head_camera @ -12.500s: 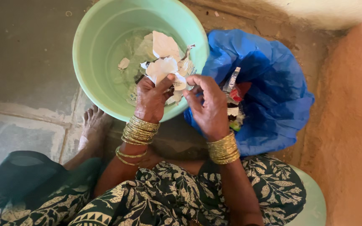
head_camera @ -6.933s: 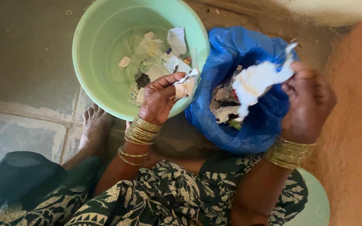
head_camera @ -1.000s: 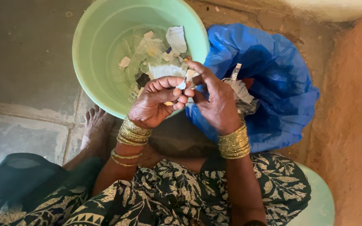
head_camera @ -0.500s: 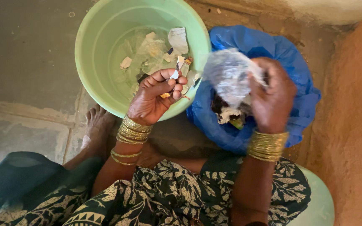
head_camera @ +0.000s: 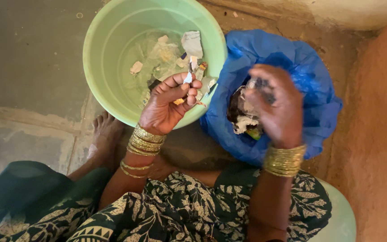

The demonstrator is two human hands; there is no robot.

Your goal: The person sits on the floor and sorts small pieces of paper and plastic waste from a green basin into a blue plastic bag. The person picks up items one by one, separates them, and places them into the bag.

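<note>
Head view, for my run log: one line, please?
left hand: pinches paper scrap over green tub | right hand: in blue bag

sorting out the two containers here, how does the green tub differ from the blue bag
The green tub is rigid, round and wide open; the blue bag is soft and crumpled. The left hand holds scraps over the tub; the right hand reaches into the bag. Both hold torn scraps.

The basin [head_camera: 113, 67] is pale green, with mostly white scraps [head_camera: 191, 42] inside. The plastic bag [head_camera: 310, 89] is bright blue. The bangles [head_camera: 284, 159] are gold. The dress [head_camera: 180, 210] seems dark green with cream leaves.
</note>
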